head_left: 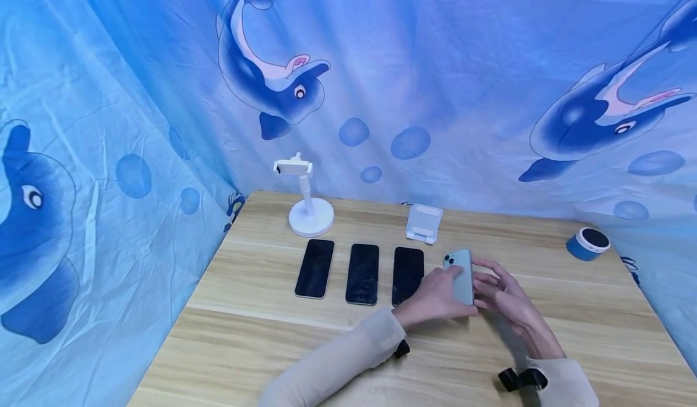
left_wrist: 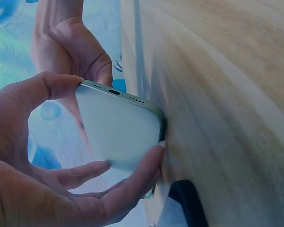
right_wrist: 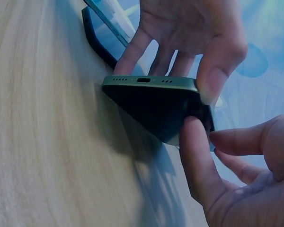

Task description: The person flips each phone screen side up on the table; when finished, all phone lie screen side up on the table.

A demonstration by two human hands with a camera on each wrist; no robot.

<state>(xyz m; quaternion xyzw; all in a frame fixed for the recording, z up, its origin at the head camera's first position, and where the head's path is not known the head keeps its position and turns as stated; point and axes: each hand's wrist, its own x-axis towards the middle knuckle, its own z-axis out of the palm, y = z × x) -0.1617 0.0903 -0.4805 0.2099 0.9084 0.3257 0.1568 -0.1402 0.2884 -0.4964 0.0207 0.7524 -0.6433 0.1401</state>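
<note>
A light green smartphone [head_left: 464,280] is held tilted just above the wooden table, its twin-camera back facing up in the head view. My left hand [head_left: 438,295] grips it from the left, fingers spread along its back and side edge and thumb near the bottom corner in the left wrist view. From the right, my right hand [head_left: 509,301] pinches the other long edge. In the right wrist view one finger of the right hand [right_wrist: 255,175] lies over the dark screen [right_wrist: 151,109], the others at the edge. To the left lies a dark phone [head_left: 408,271], partly behind my left hand.
Two more dark phones [head_left: 362,274] lie in the row farther left. Behind stand a white round-based phone holder [head_left: 310,216] and a small white folding stand [head_left: 424,222]. A blue cylinder with a dark top [head_left: 588,244] is at the table's far right. A dolphin-print curtain [head_left: 381,80] hangs behind.
</note>
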